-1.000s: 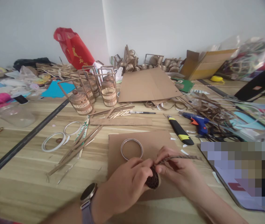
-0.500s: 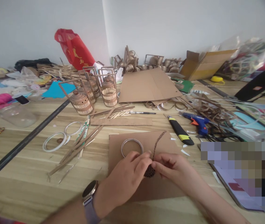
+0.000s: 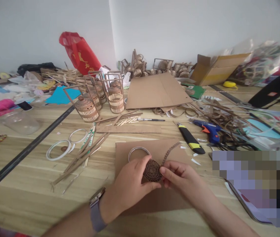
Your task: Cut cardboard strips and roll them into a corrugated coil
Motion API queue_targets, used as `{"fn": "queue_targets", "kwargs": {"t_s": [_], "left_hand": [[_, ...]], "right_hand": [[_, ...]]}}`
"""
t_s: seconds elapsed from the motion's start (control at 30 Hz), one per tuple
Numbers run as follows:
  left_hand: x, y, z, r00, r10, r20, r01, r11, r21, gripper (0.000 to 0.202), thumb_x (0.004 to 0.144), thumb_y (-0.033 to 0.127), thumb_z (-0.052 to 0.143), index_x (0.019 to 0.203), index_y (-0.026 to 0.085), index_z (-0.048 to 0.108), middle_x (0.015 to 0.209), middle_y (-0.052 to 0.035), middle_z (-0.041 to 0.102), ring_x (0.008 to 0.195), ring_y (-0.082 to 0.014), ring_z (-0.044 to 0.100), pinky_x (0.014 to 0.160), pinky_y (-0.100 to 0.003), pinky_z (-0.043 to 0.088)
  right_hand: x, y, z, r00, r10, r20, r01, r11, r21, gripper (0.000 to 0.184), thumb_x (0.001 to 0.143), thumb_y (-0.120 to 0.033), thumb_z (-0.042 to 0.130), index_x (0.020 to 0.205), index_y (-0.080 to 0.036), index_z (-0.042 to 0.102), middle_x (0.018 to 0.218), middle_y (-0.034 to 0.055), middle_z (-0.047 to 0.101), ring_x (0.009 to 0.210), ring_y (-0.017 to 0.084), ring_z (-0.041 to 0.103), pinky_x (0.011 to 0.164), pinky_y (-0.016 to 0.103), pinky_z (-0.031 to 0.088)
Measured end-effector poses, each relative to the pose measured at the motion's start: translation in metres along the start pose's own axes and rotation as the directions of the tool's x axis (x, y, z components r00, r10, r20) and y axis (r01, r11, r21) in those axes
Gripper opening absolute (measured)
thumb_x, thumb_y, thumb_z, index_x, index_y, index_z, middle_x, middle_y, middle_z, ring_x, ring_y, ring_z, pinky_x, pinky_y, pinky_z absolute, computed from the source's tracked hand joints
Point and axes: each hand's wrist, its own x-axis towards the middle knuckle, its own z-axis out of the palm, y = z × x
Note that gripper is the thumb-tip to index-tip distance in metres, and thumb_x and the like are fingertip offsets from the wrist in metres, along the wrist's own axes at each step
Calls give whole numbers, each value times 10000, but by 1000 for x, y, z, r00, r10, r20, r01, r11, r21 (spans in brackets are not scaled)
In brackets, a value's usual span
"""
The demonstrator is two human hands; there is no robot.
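A dark brown coil of braided cord point(image 3: 152, 171) is held between my hands, over a square of cardboard point(image 3: 164, 200). My left hand point(image 3: 135, 176) grips it from the left, thumb below and fingers above. At its right edge my right hand point(image 3: 176, 172) pinches the cord where it leaves the coil. The loose cord end point(image 3: 169, 152) curves up and to the right from there. A pale ring point(image 3: 139, 151) lies on the cardboard just behind my left hand, its near part hidden.
Right of the cardboard lie a yellow-and-black utility knife point(image 3: 191, 139) and a blue glue gun point(image 3: 207, 130). Tape rings point(image 3: 58, 150) and brown strips point(image 3: 83, 158) are to the left. Small lidded baskets point(image 3: 87, 108) stand behind, beside a large cardboard sheet point(image 3: 157, 92).
My left hand has turned and spread around the coil, so its flat spiral face now shows. The loose cord end has swung to the right. My right hand stays at nearly the same spot.
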Motion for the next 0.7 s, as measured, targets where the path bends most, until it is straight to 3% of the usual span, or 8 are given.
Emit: {"fn": "queue_targets", "kwargs": {"t_s": [0.17, 0.43, 0.6, 0.7], "left_hand": [[2, 1, -3, 999, 4, 34, -6, 998, 57, 636, 792, 328, 776, 1315, 197, 439, 1148, -136, 689, 1041, -306, 674, 867, -431, 559], [1, -1, 3, 998, 22, 63, -27, 996, 86, 631, 825, 282, 740, 1355, 197, 409, 1153, -135, 680, 1047, -306, 665, 866, -429, 554], [3, 4, -5, 989, -117, 85, 128, 982, -137, 617, 746, 220, 800, 1296, 211, 519, 1138, -93, 690, 1038, -287, 660, 900, -418, 542], [4, 5, -11, 981, -144, 133, 187, 893, -410, 460, 842, 252, 684, 1281, 198, 559, 1095, -78, 703, 949, -235, 685, 844, -365, 570]], "right_hand": [[0, 3, 2, 999, -43, -11, 43, 999, -7, 459, 770, -613, 647, 629, -199, 509, 550, -44, 535, 530, 108, 477, 516, 236, 363], [-1, -1, 6, 998, 2, -61, -2, 1000, -12, 473, 719, -636, 660, 620, -205, 491, 516, -55, 503, 494, 103, 442, 490, 236, 337], [-1, 0, 6, 998, 7, -64, -5, 1000, 29, 433, 720, -577, 686, 635, -201, 490, 538, -64, 482, 504, 96, 433, 501, 232, 339], [-1, 1, 6, 997, -9, -70, 13, 998, 54, 418, 728, -552, 691, 633, -201, 485, 558, -65, 458, 522, 97, 426, 511, 232, 344]]}}
